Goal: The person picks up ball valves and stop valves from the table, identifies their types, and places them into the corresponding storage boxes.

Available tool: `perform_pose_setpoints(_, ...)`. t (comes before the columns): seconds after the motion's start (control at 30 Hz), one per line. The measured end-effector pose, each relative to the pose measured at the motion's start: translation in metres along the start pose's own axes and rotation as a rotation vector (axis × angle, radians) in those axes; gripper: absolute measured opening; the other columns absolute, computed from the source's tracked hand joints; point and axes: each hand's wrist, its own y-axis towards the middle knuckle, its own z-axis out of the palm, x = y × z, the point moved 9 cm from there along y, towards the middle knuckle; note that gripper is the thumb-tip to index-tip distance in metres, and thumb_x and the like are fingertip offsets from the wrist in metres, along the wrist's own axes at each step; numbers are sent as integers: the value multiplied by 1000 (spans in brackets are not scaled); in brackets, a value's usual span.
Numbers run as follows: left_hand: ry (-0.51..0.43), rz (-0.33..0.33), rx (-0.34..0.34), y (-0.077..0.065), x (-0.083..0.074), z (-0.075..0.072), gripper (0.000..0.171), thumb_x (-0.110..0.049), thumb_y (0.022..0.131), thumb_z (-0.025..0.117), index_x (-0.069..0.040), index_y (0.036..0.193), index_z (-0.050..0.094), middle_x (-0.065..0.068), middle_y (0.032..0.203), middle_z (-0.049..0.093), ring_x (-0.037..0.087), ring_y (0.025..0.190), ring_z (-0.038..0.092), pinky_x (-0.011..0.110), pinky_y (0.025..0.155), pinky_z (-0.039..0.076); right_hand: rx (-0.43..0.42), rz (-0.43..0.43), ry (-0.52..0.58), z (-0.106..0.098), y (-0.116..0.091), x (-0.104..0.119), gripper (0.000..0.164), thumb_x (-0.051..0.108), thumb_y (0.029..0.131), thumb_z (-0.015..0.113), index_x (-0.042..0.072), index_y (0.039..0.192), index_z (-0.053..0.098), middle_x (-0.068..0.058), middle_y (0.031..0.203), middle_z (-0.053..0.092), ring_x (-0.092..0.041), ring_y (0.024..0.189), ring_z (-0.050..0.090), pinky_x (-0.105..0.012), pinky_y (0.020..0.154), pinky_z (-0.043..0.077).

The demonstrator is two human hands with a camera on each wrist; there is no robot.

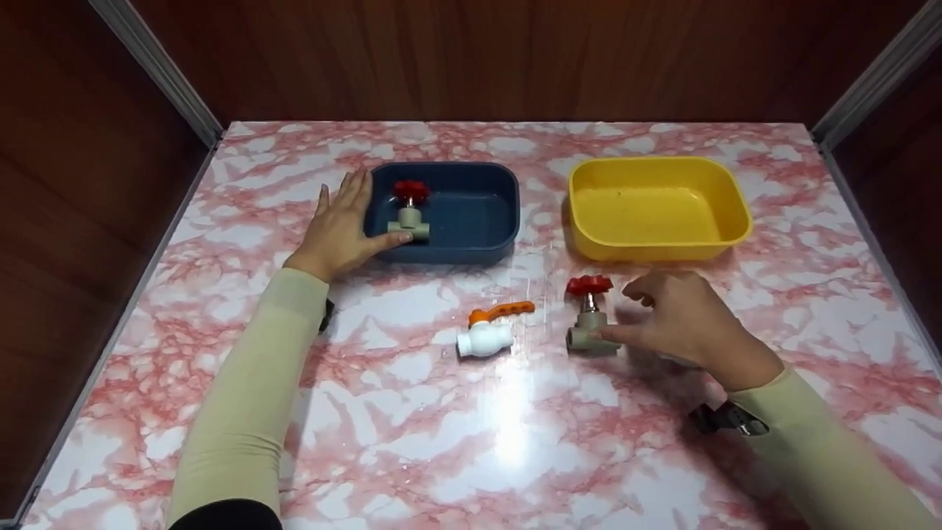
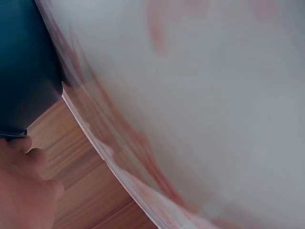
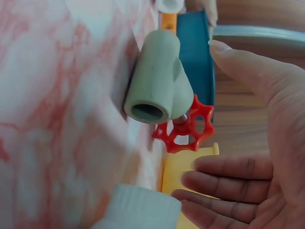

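On the table stands a grey-green stop valve [image 1: 591,324] with a red handwheel [image 3: 207,119]. My right hand [image 1: 684,320] is beside it, thumb and fingers spread apart; the right wrist view shows a gap between the hand and the valve. At the left end of the blue bin [image 1: 471,254] is my left hand [image 1: 338,228], with fingers extended along the rim and the thumb over its front edge. A second red-handled stop valve [image 1: 409,217] sits inside that bin, close to the thumb. Whether the thumb touches it I cannot tell.
A white ball valve [image 1: 486,340] with an orange lever lies between the hands. Behind the right hand stands a yellow bin [image 1: 662,250]. A white ribbed part [image 3: 140,210] lies near the right hand, mostly hidden in the head view. Wooden panels [image 1: 515,59] enclose the table.
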Motion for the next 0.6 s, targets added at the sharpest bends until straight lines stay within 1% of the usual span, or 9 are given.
perform_pose_setpoints(0.07,-4,-2,1,0,0,0,147,-108,91,48,-6,186,1,13,198,-2,35,187,-3,67,149,-10,37,27,-11,5,-1,-2,55,60,81,105,12,83,78,2,74,67,-17,72,54,-31,69,44)
perform_pose_setpoints(0.1,-7,-2,1,-1,0,1,147,-108,91,48,-6,186,1,13,198,-3,35,187,-3,66,149,-10,48,34,-4,7,-1,-2,56,62,81,104,12,86,81,1,76,70,-17,72,55,-31,68,44)
perform_pose_setpoints(0.13,-8,-2,-1,-1,0,1,147,-108,91,48,-6,186,1,13,198,-2,36,187,-3,66,149,-10,62,46,4,10,-2,-3,58,64,81,103,10,91,84,0,80,74,-17,75,59,-32,70,48)
perform_pose_setpoints(0.17,-9,-1,-4,-1,0,1,147,-108,91,48,-6,186,2,13,198,-2,36,187,-2,66,149,-10,74,55,16,13,-2,-4,62,66,81,103,9,97,86,-3,85,79,-19,78,65,-35,72,54)
perform_pose_setpoints(0.23,-7,3,-5,-1,0,1,147,-109,91,47,-6,186,2,13,199,-2,36,187,-1,67,149,-10,93,66,39,17,-2,-4,65,66,81,103,7,101,87,-6,91,83,-22,83,71,-39,77,59)
perform_pose_setpoints(0.33,-5,3,-8,-2,-1,1,148,-110,90,46,-6,186,3,14,199,-1,37,187,0,66,149,-9,108,67,62,23,-3,-5,73,71,79,101,6,109,88,-9,103,88,-26,97,79,-49,91,65)
perform_pose_setpoints(0.47,-6,-1,-3,-2,-1,1,149,-111,89,46,-6,186,2,15,198,0,36,187,-1,66,149,-9,95,37,63,28,-3,-3,71,71,79,102,9,109,88,-4,102,88,-22,96,77,-45,90,63)
perform_pose_setpoints(0.6,-9,3,-7,-1,-1,0,150,-111,88,45,-5,186,2,14,198,0,36,187,-1,66,149,-9,79,21,69,31,-4,0,67,67,79,104,10,110,87,-1,95,83,-16,86,68,-32,79,55)
